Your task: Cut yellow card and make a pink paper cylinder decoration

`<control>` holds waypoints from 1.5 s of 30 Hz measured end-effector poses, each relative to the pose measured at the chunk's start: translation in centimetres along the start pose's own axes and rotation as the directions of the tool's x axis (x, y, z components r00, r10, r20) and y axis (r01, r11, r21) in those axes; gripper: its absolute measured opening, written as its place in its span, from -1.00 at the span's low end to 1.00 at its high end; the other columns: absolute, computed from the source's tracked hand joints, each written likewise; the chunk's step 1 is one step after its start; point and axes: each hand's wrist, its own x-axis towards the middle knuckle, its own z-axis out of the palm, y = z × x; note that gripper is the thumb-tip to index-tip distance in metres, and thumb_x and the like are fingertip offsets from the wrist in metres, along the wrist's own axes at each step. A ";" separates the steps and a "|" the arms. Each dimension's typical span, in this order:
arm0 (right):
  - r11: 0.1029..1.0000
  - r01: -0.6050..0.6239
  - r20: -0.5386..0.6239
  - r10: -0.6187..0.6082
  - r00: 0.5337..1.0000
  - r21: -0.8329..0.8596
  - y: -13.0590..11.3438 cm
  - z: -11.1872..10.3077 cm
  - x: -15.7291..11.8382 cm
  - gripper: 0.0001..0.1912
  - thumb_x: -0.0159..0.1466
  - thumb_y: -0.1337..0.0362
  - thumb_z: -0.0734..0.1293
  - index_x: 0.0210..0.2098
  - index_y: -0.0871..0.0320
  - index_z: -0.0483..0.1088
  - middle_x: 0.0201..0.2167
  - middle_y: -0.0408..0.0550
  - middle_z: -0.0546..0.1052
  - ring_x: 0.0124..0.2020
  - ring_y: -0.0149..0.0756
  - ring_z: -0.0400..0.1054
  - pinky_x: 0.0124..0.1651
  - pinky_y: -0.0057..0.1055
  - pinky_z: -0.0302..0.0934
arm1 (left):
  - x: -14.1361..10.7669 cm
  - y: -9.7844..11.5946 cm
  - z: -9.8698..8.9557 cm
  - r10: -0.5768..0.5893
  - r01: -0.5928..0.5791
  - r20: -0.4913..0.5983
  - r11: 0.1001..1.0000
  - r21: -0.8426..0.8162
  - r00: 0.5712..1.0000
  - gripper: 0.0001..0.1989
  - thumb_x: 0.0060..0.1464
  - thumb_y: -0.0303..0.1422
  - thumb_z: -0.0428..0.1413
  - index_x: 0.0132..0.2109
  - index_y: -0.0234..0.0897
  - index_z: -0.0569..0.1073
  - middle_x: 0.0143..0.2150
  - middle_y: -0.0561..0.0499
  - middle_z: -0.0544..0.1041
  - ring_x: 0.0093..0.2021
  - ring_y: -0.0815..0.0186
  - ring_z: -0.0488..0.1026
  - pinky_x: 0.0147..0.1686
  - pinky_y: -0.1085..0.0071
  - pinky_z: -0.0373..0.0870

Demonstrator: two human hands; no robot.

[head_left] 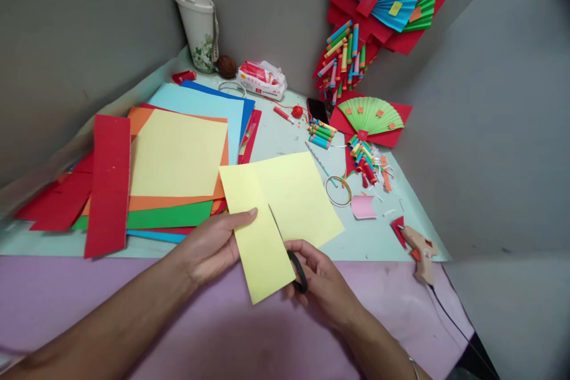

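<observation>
A pale yellow paper sheet (278, 214), partly slit, is pinched at its edge by the left hand (209, 246); black-handled scissors (297, 270) are gripped by the right hand (323, 282). Below, a lilac surface (111, 291) is seen, flanked by grey partition walls (66, 41).

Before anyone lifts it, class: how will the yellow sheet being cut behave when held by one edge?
The yellow sheet is thin paper, so it is probably light and would droop. A cut already runs partway up it, so the narrow strip under the left hand may flop separately or tear further. The right hand holds scissors at the cut.
</observation>
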 end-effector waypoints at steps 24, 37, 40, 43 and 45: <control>0.999 -0.007 -0.015 0.006 1.000 -0.037 0.0 0.2 0.1 -0.64 0.28 0.08 0.38 -0.05 0.18 0.37 -0.60 -0.23 0.44 -0.71 -0.56 0.10 -0.57 -0.54 -0.03 | -0.2 0.4 0.1 -0.039 0.040 0.030 0.999 -0.020 0.999 -0.51 0.09 -0.50 0.18 0.19 -0.45 0.38 -0.04 -0.27 0.63 0.01 -0.02 0.54 0.05 0.17 0.46; 0.999 0.006 -0.017 -0.007 1.000 -0.049 -0.7 0.5 0.4 -0.62 0.25 0.07 0.39 -0.04 0.17 0.37 -0.59 -0.24 0.43 -0.70 -0.54 0.12 -0.57 -0.54 -0.02 | -0.5 0.3 0.4 -0.034 0.034 0.024 0.999 0.001 0.999 -0.50 0.09 -0.52 0.18 0.19 -0.46 0.38 0.01 -0.31 0.60 0.04 -0.02 0.53 0.00 0.18 0.50; 0.999 0.012 -0.013 -0.012 1.000 -0.049 -0.6 0.4 0.5 -0.63 0.26 0.09 0.38 -0.04 0.16 0.37 -0.59 -0.24 0.43 -0.70 -0.54 0.12 -0.57 -0.54 -0.02 | -0.5 0.4 0.5 -0.042 0.042 0.022 0.999 -0.003 0.999 -0.47 0.06 -0.52 0.20 0.20 -0.43 0.37 0.01 -0.30 0.60 0.03 -0.03 0.54 0.00 0.16 0.50; 0.999 0.008 -0.015 -0.009 1.000 -0.039 -0.4 0.4 0.5 -0.61 0.26 0.07 0.39 -0.03 0.17 0.37 -0.59 -0.24 0.43 -0.70 -0.54 0.11 -0.57 -0.53 -0.03 | -0.5 0.4 0.6 -0.042 0.042 0.028 0.999 -0.006 0.999 -0.49 0.09 -0.52 0.18 0.20 -0.44 0.36 0.01 -0.30 0.60 0.04 -0.01 0.53 0.01 0.17 0.50; 0.999 0.005 -0.014 -0.005 1.000 -0.038 -0.4 0.4 0.5 -0.60 0.25 0.05 0.39 -0.03 0.17 0.37 -0.59 -0.23 0.43 -0.71 -0.54 0.11 -0.57 -0.53 -0.04 | -0.5 0.4 0.5 -0.037 0.037 0.029 0.999 -0.003 0.999 -0.51 0.10 -0.52 0.17 0.19 -0.46 0.37 0.00 -0.31 0.60 0.04 -0.01 0.53 0.01 0.17 0.49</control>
